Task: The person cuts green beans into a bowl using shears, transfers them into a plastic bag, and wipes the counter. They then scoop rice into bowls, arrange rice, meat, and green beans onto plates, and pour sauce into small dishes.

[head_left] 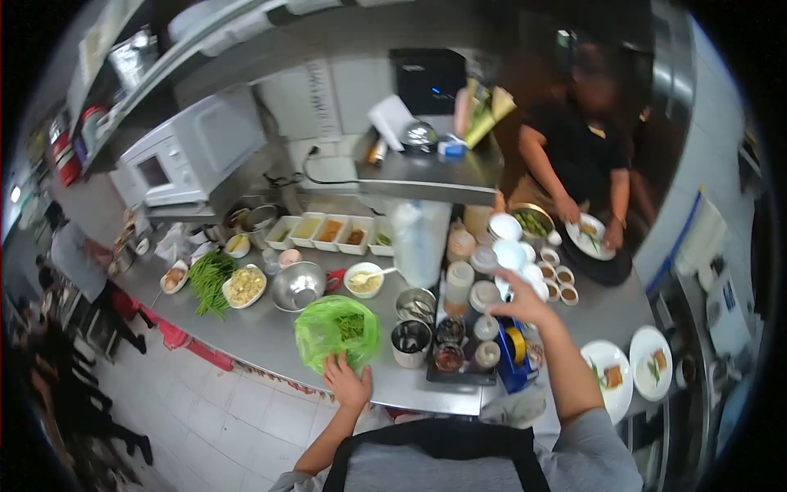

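Observation:
My left hand (pixel 348 385) lies against the near side of a green plastic bag (pixel 311 328), its fingers stretched over the plastic and the thumb apart. Chopped green leaves (pixel 351 326) show inside the bag. My right hand (pixel 522 302) reaches forward over the counter with fingers spread, next to white stacked bowls (pixel 510 254) and clear-lidded containers (pixel 484 295). Below that forearm stands a blue holder (pixel 514 373) with a roll of yellow tape (pixel 516 345). Dark-filled jars (pixel 449 357) sit on a black tray left of it.
Across the counter a co-worker (pixel 578 139) holds a white plate (pixel 590 238). Two plated dishes (pixel 607 402) are at right. Behind the bag are a metal bowl (pixel 299 286), a bowl of chopped food (pixel 363 281) and green beans (pixel 211 283). A metal shelf (pixel 430 179) overhangs the counter.

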Motion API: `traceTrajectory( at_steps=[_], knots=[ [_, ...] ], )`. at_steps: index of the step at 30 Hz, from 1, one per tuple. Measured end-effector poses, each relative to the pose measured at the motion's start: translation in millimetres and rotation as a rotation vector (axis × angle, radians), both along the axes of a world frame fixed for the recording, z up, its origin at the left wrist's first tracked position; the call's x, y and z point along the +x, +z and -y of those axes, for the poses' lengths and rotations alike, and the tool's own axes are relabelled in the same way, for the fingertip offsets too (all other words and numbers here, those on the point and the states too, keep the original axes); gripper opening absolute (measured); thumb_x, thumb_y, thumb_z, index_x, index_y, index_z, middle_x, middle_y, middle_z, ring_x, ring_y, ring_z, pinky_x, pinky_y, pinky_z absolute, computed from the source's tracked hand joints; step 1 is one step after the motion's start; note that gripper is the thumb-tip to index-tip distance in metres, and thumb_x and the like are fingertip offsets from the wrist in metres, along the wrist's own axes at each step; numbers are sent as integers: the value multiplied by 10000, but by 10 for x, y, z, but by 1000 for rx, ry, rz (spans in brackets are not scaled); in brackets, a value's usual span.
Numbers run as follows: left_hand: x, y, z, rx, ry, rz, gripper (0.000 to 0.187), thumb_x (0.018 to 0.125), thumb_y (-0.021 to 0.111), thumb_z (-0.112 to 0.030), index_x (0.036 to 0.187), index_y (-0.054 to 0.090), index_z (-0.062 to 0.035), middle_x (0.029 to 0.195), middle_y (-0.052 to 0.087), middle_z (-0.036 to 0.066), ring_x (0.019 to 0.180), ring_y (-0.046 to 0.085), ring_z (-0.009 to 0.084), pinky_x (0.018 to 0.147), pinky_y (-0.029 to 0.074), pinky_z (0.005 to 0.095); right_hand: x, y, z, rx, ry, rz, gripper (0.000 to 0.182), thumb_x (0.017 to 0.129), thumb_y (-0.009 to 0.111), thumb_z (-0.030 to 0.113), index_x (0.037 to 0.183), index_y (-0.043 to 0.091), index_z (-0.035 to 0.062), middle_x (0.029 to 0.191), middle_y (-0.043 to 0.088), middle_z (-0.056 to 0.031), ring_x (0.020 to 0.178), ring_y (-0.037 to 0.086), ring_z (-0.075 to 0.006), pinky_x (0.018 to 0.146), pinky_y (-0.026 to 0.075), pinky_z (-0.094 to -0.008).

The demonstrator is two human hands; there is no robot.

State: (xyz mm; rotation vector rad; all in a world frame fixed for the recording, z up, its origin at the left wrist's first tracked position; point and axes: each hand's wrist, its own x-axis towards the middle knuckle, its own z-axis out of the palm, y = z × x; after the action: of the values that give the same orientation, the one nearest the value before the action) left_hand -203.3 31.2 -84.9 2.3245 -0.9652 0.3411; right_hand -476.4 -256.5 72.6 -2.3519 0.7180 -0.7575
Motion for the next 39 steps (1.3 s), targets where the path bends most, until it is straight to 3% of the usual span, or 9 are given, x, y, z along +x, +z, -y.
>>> traceTrajectory(
  at_steps=[2, 6, 10, 12, 14, 16, 19, 31, 39],
  knots=[
    [21, -33, -6, -12, 2, -13, 731, 695, 675, -313, 1295, 359, -39, 1336, 318, 210, 1274, 250, 392, 1018, 207, 513, -478, 285, -260, -12, -183, 103, 702, 680, 761, 258, 1281, 435, 98, 1215, 522, -74, 1094, 516, -238, 887, 427, -385],
    [24, 6, 39, -3, -61, 9, 752, 704, 674, -304, 1319, 333, -39, 1339, 319, 217, 1254, 292, 383, 1004, 241, 510, -1924, 212, -842, 65, -841, 198, 611, 721, 724, 245, 1247, 464, 76, 1050, 573, -147, 929, 576, -260, 771, 473, -354],
    [76, -122, 47, 48, -35, 90, 753, 731, 674, -340, 1333, 326, -53, 1346, 316, 200, 1239, 320, 375, 994, 268, 501, -3277, -733, -1602, 148, -1518, -372, 575, 755, 679, 380, 1104, 485, -34, 995, 588, -236, 913, 581, -377, 789, 464, -425],
    [108, -185, 61, 67, -23, 124, 750, 742, 668, -366, 1339, 326, -64, 1345, 321, 187, 1234, 329, 372, 991, 276, 495, -3656, -1194, -1831, 686, -1505, -360, 538, 784, 652, 393, 1077, 493, -28, 960, 603, -218, 838, 613, -340, 761, 500, -405],
    [140, -222, 62, 80, -13, 150, 746, 752, 661, -385, 1342, 328, -72, 1342, 328, 176, 1230, 335, 368, 987, 285, 493, -3619, -1311, -2026, 1190, -1227, 410, 453, 872, 552, 355, 1109, 469, -22, 903, 608, -213, 718, 645, -239, 636, 553, -329],
    [130, -221, 70, 92, -4, 163, 740, 760, 653, -398, 1343, 329, -76, 1338, 335, 167, 1227, 340, 364, 983, 293, 494, -3512, -1469, -2027, 1181, -1011, 795, 356, 899, 499, 240, 1100, 450, -49, 900, 613, -200, 733, 643, -246, 657, 559, -332],
    [138, -262, 80, 100, 30, 222, 719, 771, 643, -394, 1337, 338, -72, 1329, 346, 163, 1209, 359, 368, 979, 306, 493, -3439, -1703, -1865, 1102, -988, 995, 318, 903, 434, 139, 1131, 426, -82, 898, 616, -186, 717, 641, -239, 651, 564, -318],
    [112, -239, 106, 33, -6, 245, 682, 763, 653, -349, 1312, 372, -56, 1289, 379, 192, 1181, 377, 384, 985, 304, 481, -2775, -1830, -680, 970, -1048, 1263, 269, 879, 377, 91, 1088, 435, -67, 941, 583, -182, 741, 620, -256, 651, 551, -346],
    [134, -246, 104, -19, -61, 214, 677, 763, 657, -317, 1311, 372, -40, 1293, 366, 215, 1190, 360, 393, 999, 286, 476, -2919, -1896, 441, 934, -1097, 1301, 265, 886, 371, 88, 1081, 411, -87, 907, 575, -197, 669, 616, -263, 573, 560, -342]
  ],
)
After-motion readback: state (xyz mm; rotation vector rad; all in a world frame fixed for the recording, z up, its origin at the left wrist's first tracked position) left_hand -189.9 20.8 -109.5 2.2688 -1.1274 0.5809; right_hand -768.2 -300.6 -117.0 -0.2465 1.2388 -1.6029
